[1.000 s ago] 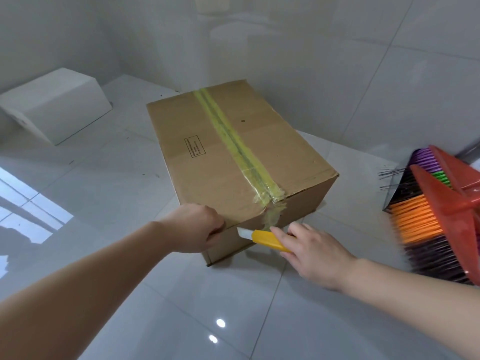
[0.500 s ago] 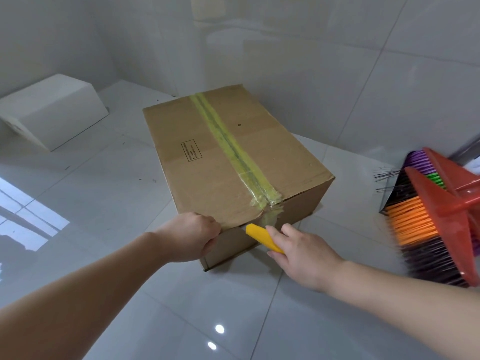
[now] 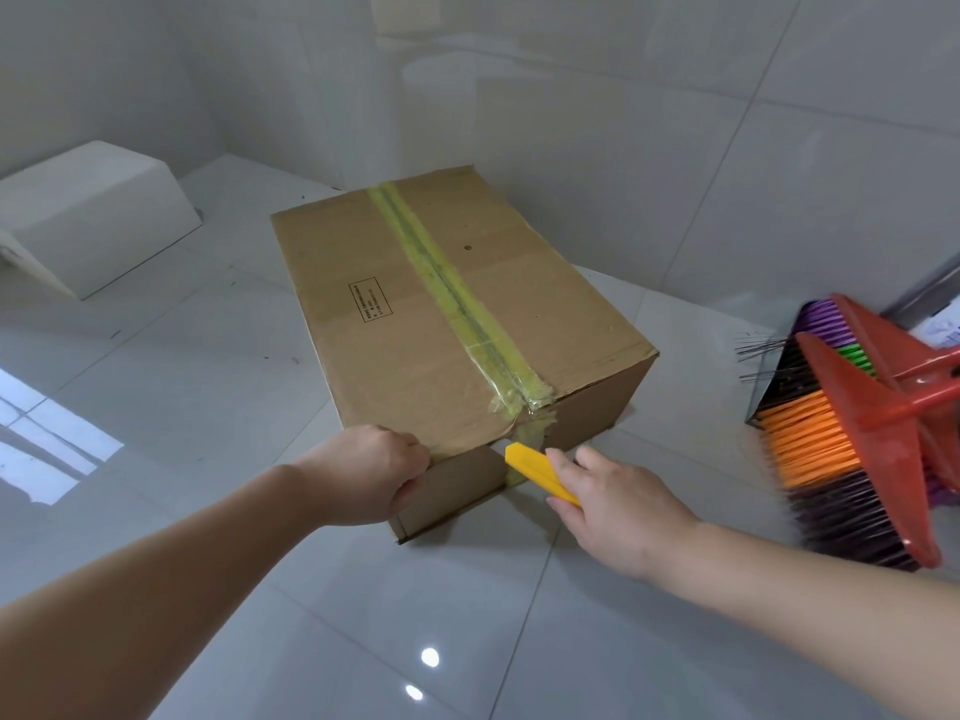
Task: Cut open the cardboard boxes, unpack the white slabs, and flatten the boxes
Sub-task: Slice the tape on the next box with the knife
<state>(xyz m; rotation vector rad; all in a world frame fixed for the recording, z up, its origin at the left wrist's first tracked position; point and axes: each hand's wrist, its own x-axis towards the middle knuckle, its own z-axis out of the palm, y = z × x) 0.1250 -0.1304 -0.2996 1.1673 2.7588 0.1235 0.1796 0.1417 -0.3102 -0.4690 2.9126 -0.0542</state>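
Observation:
A brown cardboard box (image 3: 415,324) lies on the glossy tile floor, sealed by a yellowish tape strip (image 3: 452,304) running down its top. My left hand (image 3: 363,472) grips the box's near top edge at the left corner. My right hand (image 3: 618,506) holds a yellow box cutter (image 3: 537,472); its tip meets the near side of the box just under the torn tape end. The blade itself is hidden. A white slab-like block (image 3: 98,215) sits on the floor at the far left.
Colourful brooms with red heads (image 3: 857,428) lie close to the box's right side. Tiled walls rise right behind the box. A bright window reflection (image 3: 47,454) marks the floor at the left.
The cutter's white blade end showed a second ago; now the yellow tip is against the box under the tape. My left hand stays on the near edge.

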